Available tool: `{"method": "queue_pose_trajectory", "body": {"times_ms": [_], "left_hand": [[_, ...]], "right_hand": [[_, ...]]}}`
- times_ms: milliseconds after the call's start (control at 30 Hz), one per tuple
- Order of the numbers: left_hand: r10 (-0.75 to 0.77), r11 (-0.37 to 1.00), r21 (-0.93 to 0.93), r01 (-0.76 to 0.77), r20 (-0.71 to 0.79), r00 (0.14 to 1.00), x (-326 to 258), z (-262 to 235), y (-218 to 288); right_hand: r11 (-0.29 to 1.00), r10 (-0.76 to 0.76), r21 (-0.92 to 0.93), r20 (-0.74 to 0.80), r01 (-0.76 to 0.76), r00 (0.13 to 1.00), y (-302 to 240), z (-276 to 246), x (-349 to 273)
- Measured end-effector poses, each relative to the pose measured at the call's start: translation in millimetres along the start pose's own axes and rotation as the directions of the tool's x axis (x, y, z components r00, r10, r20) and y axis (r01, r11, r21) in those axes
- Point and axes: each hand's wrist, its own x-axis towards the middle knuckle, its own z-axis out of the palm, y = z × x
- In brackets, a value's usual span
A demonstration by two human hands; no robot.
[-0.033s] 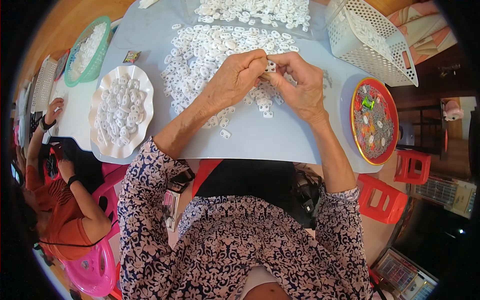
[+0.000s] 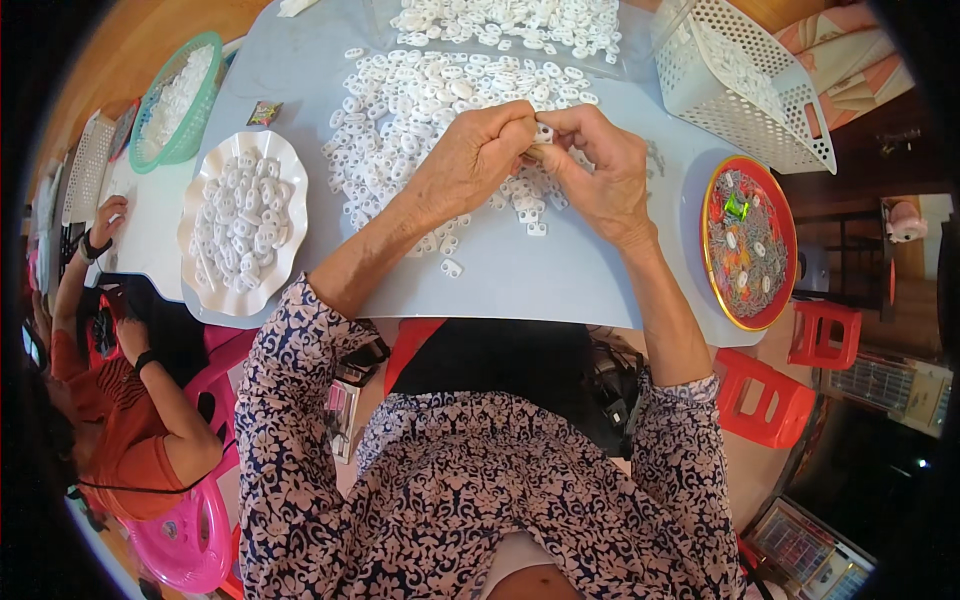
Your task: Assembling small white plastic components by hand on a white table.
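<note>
Left hand (image 2: 470, 160) and right hand (image 2: 600, 175) met fingertip to fingertip at the near edge of the pile of white plastic pieces (image 2: 420, 100). Both were closed narrow in a pinch on one small white piece (image 2: 543, 133), which was held just above the pile's near-right fringe. The piece was mostly covered by the fingers, so its shape could not be read.

Change check: against the picture taken an instant earlier, no shift was seen. Hands, pinched piece and pile all lay as before. Judgement: the handling of this one piece was mid-step, neither released nor set down, and the work stood where it was.

Layout, all relative to the pile:
- Pale grey table (image 2: 560, 280) lay under it, with a few stray pieces loose on the near side.
- White scalloped plate (image 2: 297, 200) was to the left, close by, and carried more white pieces.
- Green basket (image 2: 190, 140) was further left, beyond the plate, also with white contents.
- White perforated basket (image 2: 740, 90) was to the far right, tilted.
- Round red-rimmed tray (image 2: 705, 250) was to the right and nearer the person, holding small mixed-colour bits.

Another person in an orange top (image 2: 120, 400) sat well to the left of the pile, with one hand (image 2: 108, 215) at the table's edge, apart from the hands noted above.
</note>
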Motion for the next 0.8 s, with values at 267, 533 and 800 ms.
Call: {"method": "queue_pose_trajectory", "body": {"times_ms": [267,533,800], "left_hand": [[-0.036,0.999,0.001,0.036,-0.016,0.999,-4,2,2],[-0.096,0.992,-0.076,0.100,0.053,0.994,1,-1,3],[0.022,0.999,0.027,-0.023,0.035,0.999,0,0,10]], "right_hand": [[1.000,-0.018,-0.006,0.007,0.018,1.000,1,2,-1],[0.835,0.213,0.482,0.163,-0.266,0.963,3,-2,2],[0.834,0.306,0.440,0.133,-0.333,0.943,15,-6,-3]]}}
